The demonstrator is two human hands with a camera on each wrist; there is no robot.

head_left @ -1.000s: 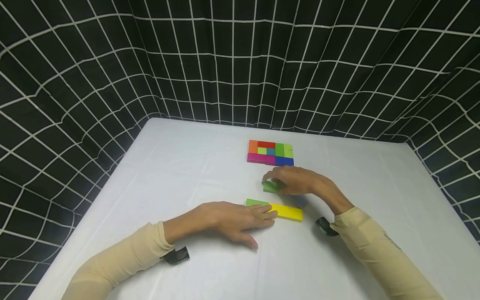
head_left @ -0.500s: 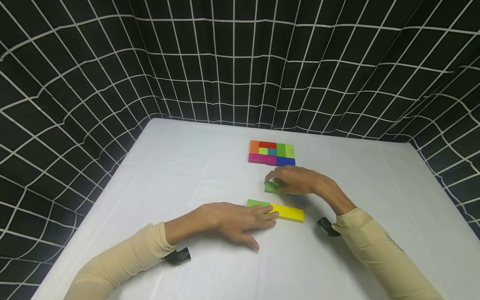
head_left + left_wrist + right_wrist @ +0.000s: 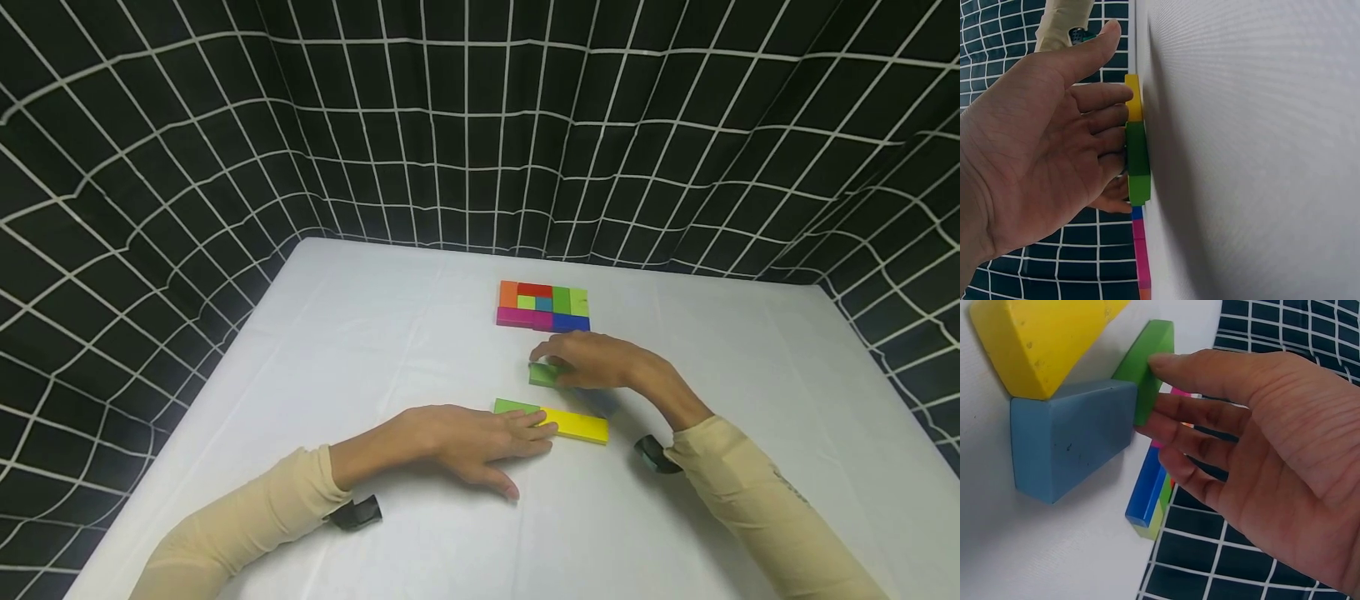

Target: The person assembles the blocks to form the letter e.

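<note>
My left hand lies with straight fingers over a green block and a yellow block that sit end to end. Its fingertips rest on them, and the thumb points away toward the near side. Beyond, my right hand pinches a second green block between thumb and fingers. That block stands across one end of a light blue block, seemingly touching it. At the light blue block's other end, the yellow block meets it. In the head view the right hand mostly hides the light blue block.
Farther back lies a flat rectangle of coloured blocks: an orange one, a red one, a blue one, a magenta one and several others. A white cloth covers the table. Dark grid-patterned curtains surround it.
</note>
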